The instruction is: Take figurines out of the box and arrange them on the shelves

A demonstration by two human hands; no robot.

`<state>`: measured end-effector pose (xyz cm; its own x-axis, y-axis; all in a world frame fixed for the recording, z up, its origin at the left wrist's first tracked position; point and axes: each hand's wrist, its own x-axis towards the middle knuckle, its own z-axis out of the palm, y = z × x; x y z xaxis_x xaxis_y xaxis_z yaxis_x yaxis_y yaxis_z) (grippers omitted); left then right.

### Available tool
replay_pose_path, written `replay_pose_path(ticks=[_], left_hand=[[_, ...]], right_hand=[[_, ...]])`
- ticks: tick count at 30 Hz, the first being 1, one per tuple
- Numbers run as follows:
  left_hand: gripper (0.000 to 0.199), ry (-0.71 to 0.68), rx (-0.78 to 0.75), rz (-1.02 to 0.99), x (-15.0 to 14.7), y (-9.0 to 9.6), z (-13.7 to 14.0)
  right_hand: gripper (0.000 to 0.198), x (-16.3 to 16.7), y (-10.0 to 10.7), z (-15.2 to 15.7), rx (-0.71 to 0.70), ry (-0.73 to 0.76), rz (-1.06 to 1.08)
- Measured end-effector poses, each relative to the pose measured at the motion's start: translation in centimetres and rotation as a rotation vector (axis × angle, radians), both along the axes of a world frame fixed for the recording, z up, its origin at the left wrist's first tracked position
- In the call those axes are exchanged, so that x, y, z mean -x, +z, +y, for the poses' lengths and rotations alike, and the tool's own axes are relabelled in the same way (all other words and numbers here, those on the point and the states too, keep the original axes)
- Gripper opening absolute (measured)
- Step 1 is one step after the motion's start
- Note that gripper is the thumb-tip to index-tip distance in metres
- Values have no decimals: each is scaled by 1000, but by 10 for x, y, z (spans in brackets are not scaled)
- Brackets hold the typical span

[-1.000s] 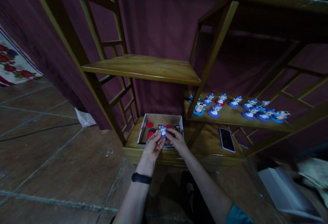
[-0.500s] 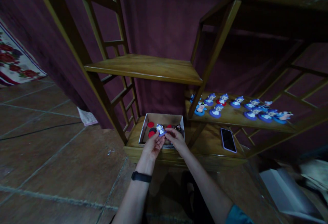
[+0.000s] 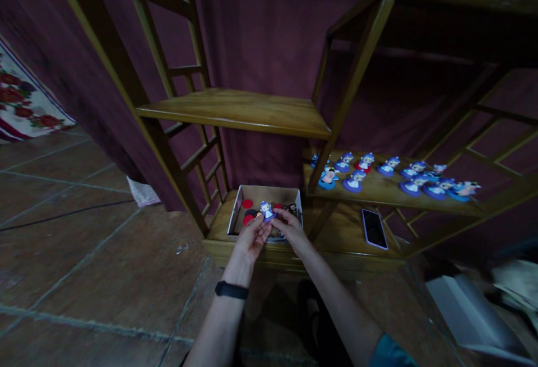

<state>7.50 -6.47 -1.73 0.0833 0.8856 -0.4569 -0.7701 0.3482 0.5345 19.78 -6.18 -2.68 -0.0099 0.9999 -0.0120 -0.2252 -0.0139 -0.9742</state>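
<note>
A small purple-and-white figurine (image 3: 267, 210) on a round purple base is held upright over the cardboard box (image 3: 269, 192). My left hand (image 3: 253, 237) grips its base from the left, fingers closed beneath it. From the right, my right hand (image 3: 290, 226) pinches the base's other edge. Inside the box lie red discs (image 3: 241, 203), a dark disc (image 3: 250, 212) and some dark small pieces (image 3: 291, 208), partly hidden behind my hands.
Several similar figurines (image 3: 390, 165) on coloured bases stand on the shelf at right. Below them lies a phone (image 3: 374, 228). An upper wooden shelf (image 3: 235, 108) juts out above the box. A white box (image 3: 471, 314) sits on the floor at lower right.
The figurine has shifted slightly to the right and turned a little between my fingers. Both hands stay in nearly the same place over the box.
</note>
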Motion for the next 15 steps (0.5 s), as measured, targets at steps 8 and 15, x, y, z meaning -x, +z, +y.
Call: replay_pose_path(ticks=[8,15], left_hand=[[11,-20,-63,18,-1,0,-2],[7,32,-32,18,-3,4,-1]], right_hand=[[39,-3,4,-3,119,69,232],[36,0,-4,2,77,13,78]])
